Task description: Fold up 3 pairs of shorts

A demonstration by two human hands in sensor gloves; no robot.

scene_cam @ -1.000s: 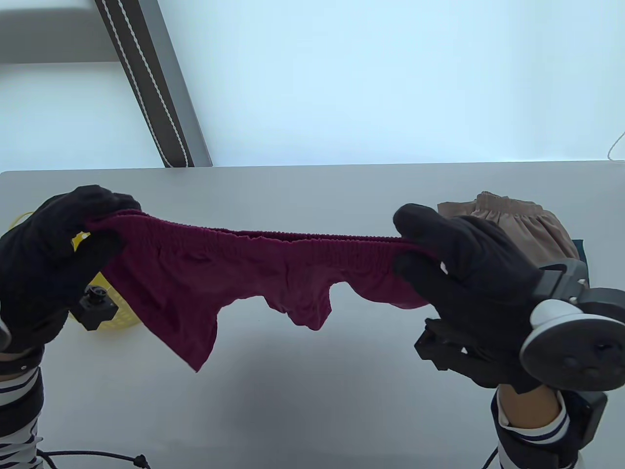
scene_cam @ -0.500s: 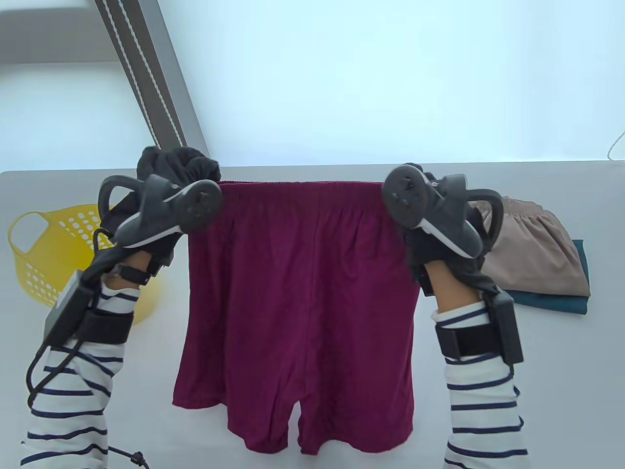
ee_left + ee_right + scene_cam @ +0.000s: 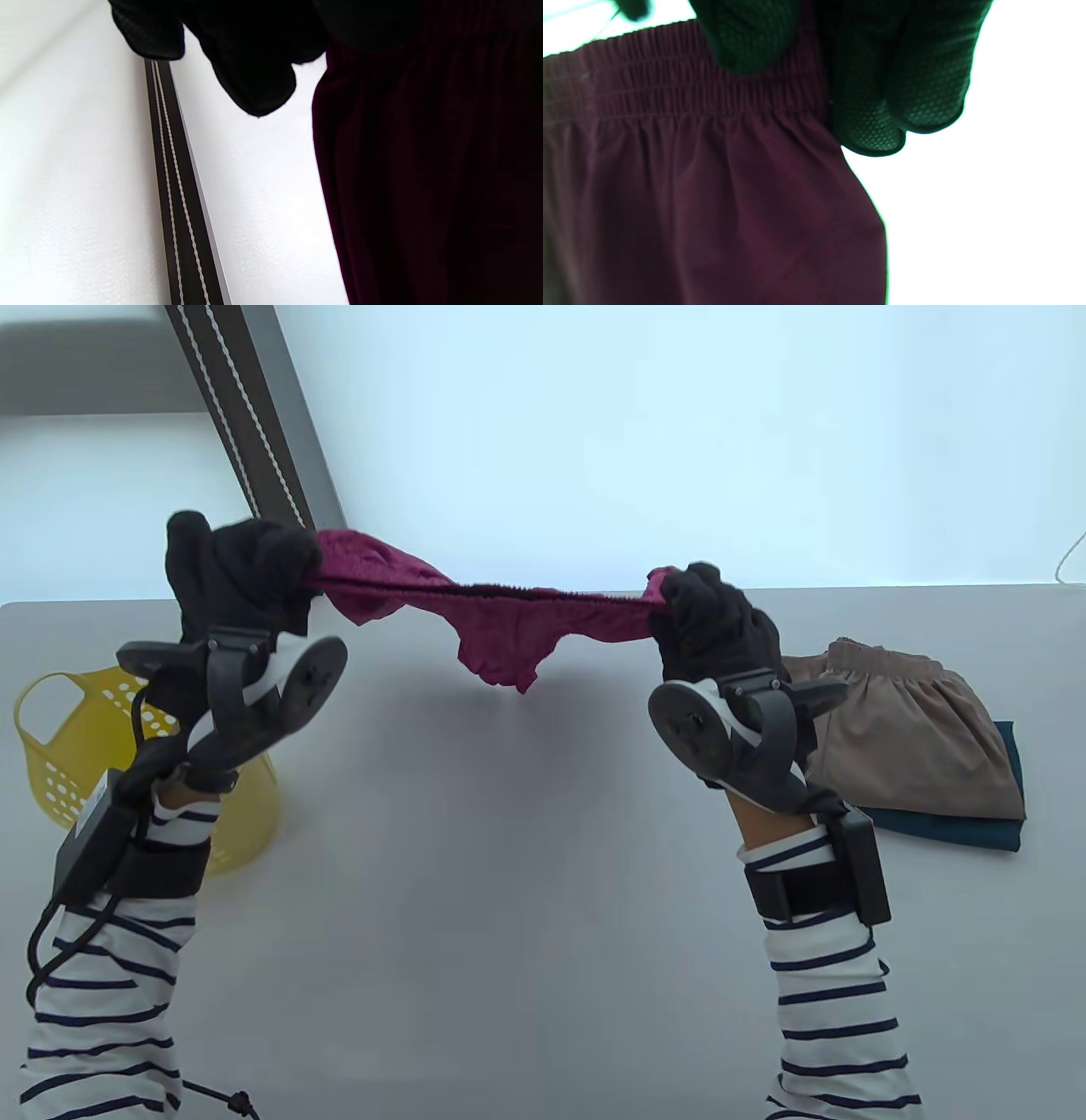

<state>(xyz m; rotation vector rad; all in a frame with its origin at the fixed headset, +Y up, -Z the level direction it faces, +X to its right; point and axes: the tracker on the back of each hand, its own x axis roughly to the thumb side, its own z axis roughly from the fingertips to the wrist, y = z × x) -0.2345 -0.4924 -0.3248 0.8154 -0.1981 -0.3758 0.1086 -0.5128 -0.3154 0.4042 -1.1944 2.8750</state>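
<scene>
The maroon shorts (image 3: 509,623) hang stretched in the air above the far part of the table, waistband taut between my two hands. My left hand (image 3: 246,564) grips the left end of the waistband; my right hand (image 3: 708,611) grips the right end. In the right wrist view the gloved fingers (image 3: 882,84) pinch the elastic band of the shorts (image 3: 712,190). The left wrist view shows the dark cloth (image 3: 424,169) hanging beside my fingers (image 3: 254,76). Folded beige shorts (image 3: 908,738) lie on folded teal shorts (image 3: 967,831) at the right.
A yellow perforated basket (image 3: 76,755) stands at the table's left edge. The grey table (image 3: 509,857) runs wide under my arms. A dark slanted frame with cords (image 3: 254,441) rises behind the table's far edge.
The shorts, hanging full length half a second ago, are now flung up and away from me, their legs out of sight beyond the waistband. Both hands rose and tipped forward.
</scene>
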